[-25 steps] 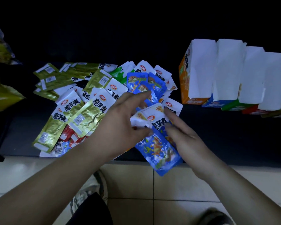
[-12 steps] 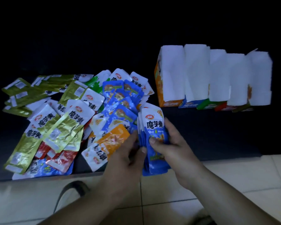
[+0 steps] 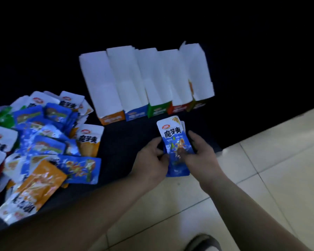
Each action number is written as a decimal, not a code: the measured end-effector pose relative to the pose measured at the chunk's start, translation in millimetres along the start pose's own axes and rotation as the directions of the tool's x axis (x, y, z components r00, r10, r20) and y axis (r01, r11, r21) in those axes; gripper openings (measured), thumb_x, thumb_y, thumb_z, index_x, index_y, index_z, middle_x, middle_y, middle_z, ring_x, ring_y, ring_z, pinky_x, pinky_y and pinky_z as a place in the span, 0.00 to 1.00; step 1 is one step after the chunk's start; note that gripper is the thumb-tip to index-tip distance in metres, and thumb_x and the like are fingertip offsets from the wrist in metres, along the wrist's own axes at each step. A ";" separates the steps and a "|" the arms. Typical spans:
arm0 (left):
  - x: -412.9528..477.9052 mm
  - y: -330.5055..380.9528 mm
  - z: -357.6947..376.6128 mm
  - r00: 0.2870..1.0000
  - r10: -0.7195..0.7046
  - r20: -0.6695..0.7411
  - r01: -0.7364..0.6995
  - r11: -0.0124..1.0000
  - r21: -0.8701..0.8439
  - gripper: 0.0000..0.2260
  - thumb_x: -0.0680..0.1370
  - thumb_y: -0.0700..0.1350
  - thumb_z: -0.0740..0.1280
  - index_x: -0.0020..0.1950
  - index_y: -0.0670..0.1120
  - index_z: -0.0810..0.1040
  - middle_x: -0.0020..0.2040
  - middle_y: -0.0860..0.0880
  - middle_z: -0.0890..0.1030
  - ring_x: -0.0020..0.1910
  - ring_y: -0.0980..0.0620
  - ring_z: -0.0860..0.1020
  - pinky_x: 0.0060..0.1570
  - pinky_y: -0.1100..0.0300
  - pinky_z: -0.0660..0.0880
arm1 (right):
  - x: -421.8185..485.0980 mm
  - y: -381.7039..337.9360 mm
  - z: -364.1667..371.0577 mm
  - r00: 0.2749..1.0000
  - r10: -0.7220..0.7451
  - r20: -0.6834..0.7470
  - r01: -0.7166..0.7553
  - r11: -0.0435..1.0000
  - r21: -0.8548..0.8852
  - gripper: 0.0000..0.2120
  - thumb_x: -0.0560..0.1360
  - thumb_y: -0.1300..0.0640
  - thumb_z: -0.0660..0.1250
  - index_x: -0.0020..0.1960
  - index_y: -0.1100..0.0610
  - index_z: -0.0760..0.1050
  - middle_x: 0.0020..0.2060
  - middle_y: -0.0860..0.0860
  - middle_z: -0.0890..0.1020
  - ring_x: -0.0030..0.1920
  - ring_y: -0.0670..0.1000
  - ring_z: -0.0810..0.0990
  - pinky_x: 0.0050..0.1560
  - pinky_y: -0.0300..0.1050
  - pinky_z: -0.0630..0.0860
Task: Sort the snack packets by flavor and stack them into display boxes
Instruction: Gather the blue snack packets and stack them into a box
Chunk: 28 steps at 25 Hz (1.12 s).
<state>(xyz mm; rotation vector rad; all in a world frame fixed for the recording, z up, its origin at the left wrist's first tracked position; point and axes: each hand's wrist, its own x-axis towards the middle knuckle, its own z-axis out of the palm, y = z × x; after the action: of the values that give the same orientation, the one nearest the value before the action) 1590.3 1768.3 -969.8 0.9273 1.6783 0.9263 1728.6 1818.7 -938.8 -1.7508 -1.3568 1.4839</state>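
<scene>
A small stack of blue and white foil snack packets [image 3: 176, 142] is gripped from both sides by the left hand [image 3: 150, 160] and the right hand [image 3: 201, 156], above the near edge of the dark counter [image 3: 125, 142]. Five tall white cardboard display boxes [image 3: 145, 78] are lined up just behind. Mixed loose packets [image 3: 43, 142] are piled at the left.

Grips a blue stack [image 3: 176, 142] of packets from both sides, with left hand [image 3: 150, 160] and right hand [image 3: 201, 156]. Holds it upright over the dark table [image 3: 127, 138], near a row of five boxes [image 3: 145, 78] with white flaps raised. Has a loose pile [image 3: 43, 142] of blue, orange and green packets at left. Stands on pale tiles [image 3: 270, 160].
</scene>
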 end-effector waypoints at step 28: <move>25.1 38.4 102.4 0.995 0.069 0.067 -0.060 0.991 -0.117 0.23 0.81 0.34 0.60 0.67 0.56 0.79 0.50 0.58 0.87 0.50 0.60 0.85 0.52 0.67 0.79 | -5.1 44.3 -78.6 0.957 -0.286 0.038 0.262 0.806 -0.530 0.42 0.71 0.69 0.64 0.83 0.55 0.56 0.83 0.49 0.51 0.82 0.50 0.48 0.79 0.44 0.54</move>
<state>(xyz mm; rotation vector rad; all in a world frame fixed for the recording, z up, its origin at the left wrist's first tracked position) 1688.3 1822.8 -969.6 0.9304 1.5261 1.0110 1818.3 1814.9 -949.6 -1.7707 -2.0436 0.9539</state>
